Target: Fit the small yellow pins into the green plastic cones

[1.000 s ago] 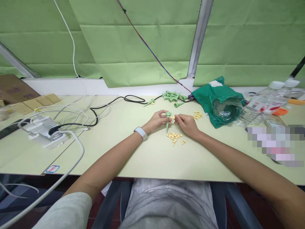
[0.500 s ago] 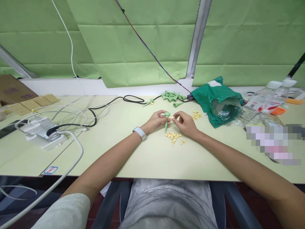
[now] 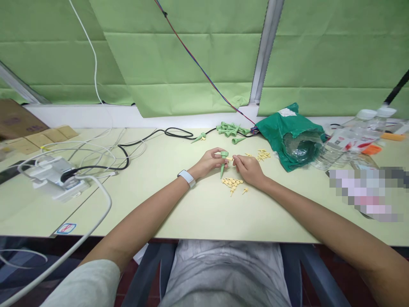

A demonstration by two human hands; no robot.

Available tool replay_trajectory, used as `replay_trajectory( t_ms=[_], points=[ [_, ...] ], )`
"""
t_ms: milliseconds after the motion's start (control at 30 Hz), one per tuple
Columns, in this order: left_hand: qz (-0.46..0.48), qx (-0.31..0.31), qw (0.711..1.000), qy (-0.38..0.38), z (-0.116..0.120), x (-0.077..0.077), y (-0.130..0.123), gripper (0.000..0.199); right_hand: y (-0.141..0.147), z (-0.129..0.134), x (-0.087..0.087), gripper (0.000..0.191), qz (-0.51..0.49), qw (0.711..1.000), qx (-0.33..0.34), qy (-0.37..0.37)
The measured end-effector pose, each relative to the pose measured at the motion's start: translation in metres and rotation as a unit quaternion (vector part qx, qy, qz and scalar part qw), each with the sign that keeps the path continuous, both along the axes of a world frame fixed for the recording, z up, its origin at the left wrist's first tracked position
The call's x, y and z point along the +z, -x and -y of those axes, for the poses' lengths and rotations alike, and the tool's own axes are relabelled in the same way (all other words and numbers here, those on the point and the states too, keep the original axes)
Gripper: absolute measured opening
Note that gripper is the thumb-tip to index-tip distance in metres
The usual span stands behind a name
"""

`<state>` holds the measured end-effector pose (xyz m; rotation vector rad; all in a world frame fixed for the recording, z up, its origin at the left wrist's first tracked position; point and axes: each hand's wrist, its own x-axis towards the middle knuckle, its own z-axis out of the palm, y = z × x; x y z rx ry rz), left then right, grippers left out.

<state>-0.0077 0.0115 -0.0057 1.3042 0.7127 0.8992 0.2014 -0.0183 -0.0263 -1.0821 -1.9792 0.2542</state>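
My left hand (image 3: 208, 163) is shut on a green plastic cone-shaped spike (image 3: 223, 164), which stands point down just above the table. A small yellow plastic piece (image 3: 229, 158) lies at the spike's top end. My right hand (image 3: 248, 167) is next to it, fingertips bunched at the piece's end; whether they grip it is hard to see. A heap of similar yellow pieces (image 3: 231, 183) lies below my hands, and a smaller heap (image 3: 263, 155) lies to the right. A white band (image 3: 187, 178) circles my left wrist.
Beyond my hands lie a heap of green spikes (image 3: 228, 130), loose spikes (image 3: 199, 137), and a green plastic bag (image 3: 289, 143). Plastic bottles (image 3: 351, 138) stand at right. A white power strip (image 3: 54, 178) and cables (image 3: 128, 149) occupy the left of the pale table (image 3: 204, 213).
My right hand has moved left, closer to the spike and yellow piece. My left hand has barely moved. The view has shifted slightly.
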Motion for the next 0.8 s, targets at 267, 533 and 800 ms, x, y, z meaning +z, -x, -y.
replay_trajectory(
  t_ms=[267, 533, 800],
  points=[
    [0.001, -0.009, 1.0, -0.002, 0.0007, 0.0014, 0.0004, 0.05, 0.0002, 0.0015, 0.0015, 0.039, 0.018, 1.0, -0.001, -0.025],
    [0.004, -0.013, 1.0, -0.007, -0.002, -0.0023, 0.0022, 0.05, 0.0011, 0.0002, 0.001, 0.029, 0.017, 1.0, 0.01, -0.019],
    [0.0, -0.018, 1.0, -0.006, -0.0019, -0.0013, 0.0023, 0.049, 0.0039, 0.0043, 0.0027, 0.018, -0.005, 0.999, 0.017, -0.034]
  ],
)
